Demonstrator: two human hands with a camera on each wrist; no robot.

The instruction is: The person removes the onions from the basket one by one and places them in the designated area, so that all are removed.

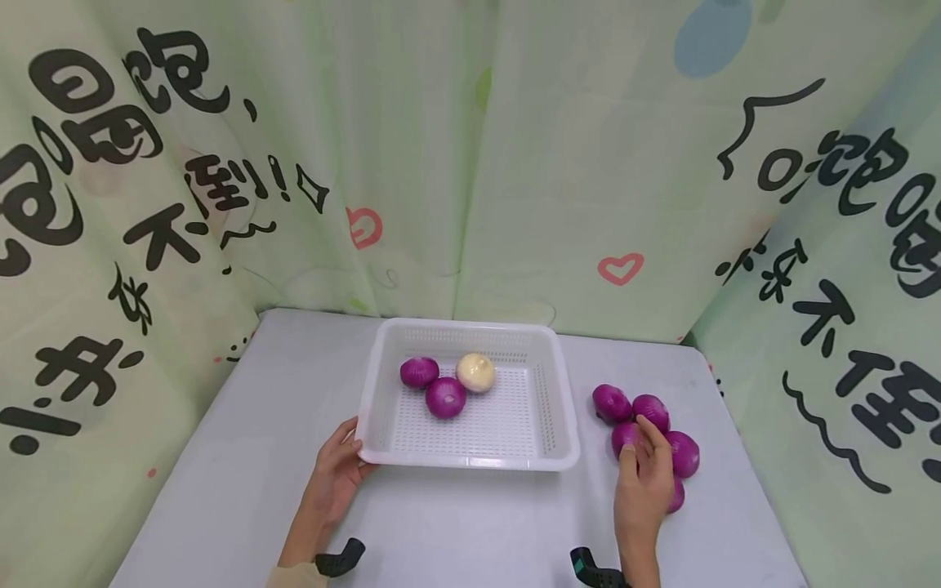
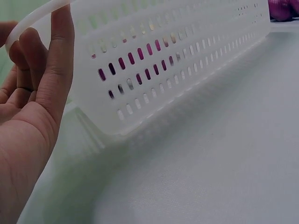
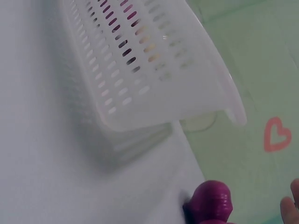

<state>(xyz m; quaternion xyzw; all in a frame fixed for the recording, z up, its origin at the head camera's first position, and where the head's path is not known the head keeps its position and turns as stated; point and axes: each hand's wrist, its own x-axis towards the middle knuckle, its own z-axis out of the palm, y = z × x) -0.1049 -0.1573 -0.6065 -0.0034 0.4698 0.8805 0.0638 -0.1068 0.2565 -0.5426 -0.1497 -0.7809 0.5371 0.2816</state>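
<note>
Here | left grip (image 1: 340, 472) pinches basket (image 1: 470, 464) rim | right grip (image 1: 645, 482) — fingers relaxed, on onions (image 1: 665, 445), one half-hidden

staged recording booth | printed cloth backdrop (image 1: 515, 163) round 3 sides | white table (image 1: 456, 531)

pale green printed curtains (image 1: 470, 147) surround grey table (image 1: 220, 457).

Three views of my table, all sharing the white basket (image 1: 470, 457)

My head camera looks forward and down from the near side, taking in everything. My left wrist camera sits close against the basket's left wall; my right wrist camera looks low across the table at its right corner.
</note>
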